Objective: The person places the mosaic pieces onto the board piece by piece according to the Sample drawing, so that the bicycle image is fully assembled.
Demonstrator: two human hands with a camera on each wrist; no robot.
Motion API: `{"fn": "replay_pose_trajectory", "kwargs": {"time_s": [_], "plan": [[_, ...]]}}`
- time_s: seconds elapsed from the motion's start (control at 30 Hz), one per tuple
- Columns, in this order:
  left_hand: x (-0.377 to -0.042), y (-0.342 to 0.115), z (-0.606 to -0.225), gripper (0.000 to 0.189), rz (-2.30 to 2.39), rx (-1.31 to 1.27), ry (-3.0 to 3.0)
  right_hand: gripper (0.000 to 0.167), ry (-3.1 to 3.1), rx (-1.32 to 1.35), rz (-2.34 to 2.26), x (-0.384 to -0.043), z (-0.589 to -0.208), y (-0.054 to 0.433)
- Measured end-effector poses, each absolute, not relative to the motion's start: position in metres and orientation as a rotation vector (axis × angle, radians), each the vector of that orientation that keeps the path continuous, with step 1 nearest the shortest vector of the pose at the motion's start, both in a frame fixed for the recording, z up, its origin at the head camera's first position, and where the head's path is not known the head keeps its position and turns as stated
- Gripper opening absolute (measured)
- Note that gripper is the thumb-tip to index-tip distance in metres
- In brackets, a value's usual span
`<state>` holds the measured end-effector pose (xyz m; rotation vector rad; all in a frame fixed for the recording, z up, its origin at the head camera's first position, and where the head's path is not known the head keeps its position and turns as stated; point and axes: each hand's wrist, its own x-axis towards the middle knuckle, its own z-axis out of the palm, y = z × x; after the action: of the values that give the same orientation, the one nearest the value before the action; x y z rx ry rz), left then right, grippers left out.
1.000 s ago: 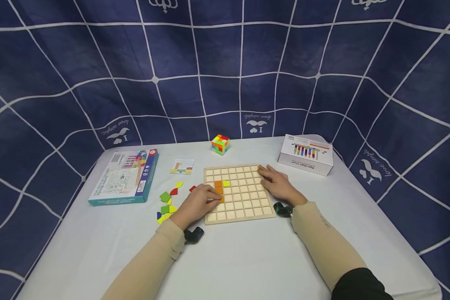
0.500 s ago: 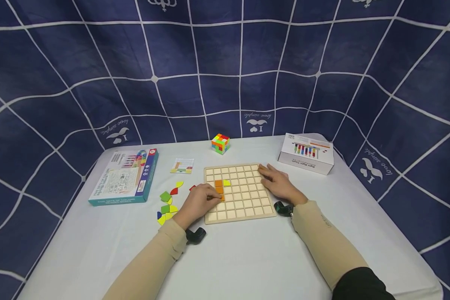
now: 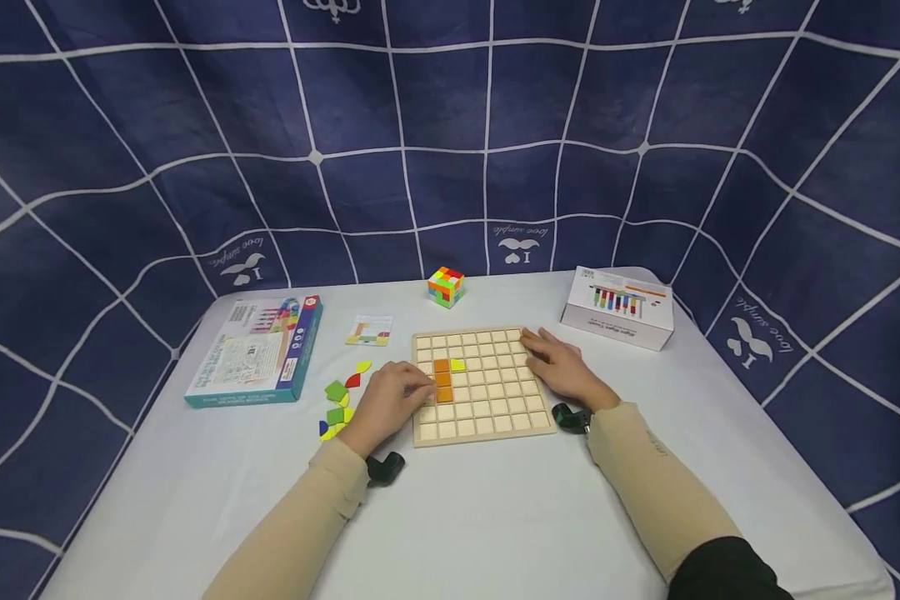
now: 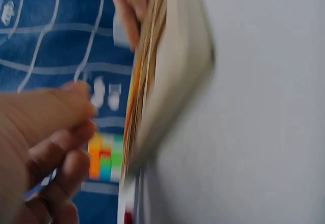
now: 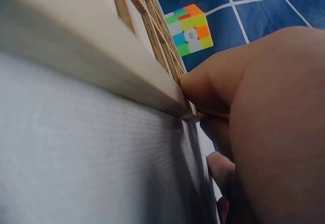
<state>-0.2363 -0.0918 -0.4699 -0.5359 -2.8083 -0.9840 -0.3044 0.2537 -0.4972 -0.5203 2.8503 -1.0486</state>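
Observation:
In the head view a wooden grid board lies flat on the table. Three orange square tiles stand in a column near its left side, with a yellow tile beside the top one. My left hand hovers at the board's left edge, just left of the orange tiles. Its fingers are loosely bent, and no tile shows between them in the left wrist view. My right hand rests on the board's far right corner; in the right wrist view a fingertip touches the wooden rim.
Left of the board lie loose green, yellow, red and blue tiles. Behind them is a pattern card. A puzzle cube stands at the back, a teal-edged box on the left, a white box back right.
My left hand has drawn back leftward from the lowest orange tile, which is now fully visible on the board. The right hand stays at the board's corner.

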Motion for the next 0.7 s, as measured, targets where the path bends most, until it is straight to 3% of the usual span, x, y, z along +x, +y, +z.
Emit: {"fn": "replay_pose_trajectory", "kwargs": {"time_s": [0.3, 0.7], "plan": [[-0.219, -0.142, -0.464, 0.015, -1.026, -0.197, -2.806, 0.052, 2.854, -0.530, -1.040, -0.304, -0.493, 0.257], [-0.205, -0.153, -0.479, 0.022, -0.878, -0.261, -2.893, 0.052, 2.840, -0.532, -1.057, -0.303, -0.496, 0.256]]}}
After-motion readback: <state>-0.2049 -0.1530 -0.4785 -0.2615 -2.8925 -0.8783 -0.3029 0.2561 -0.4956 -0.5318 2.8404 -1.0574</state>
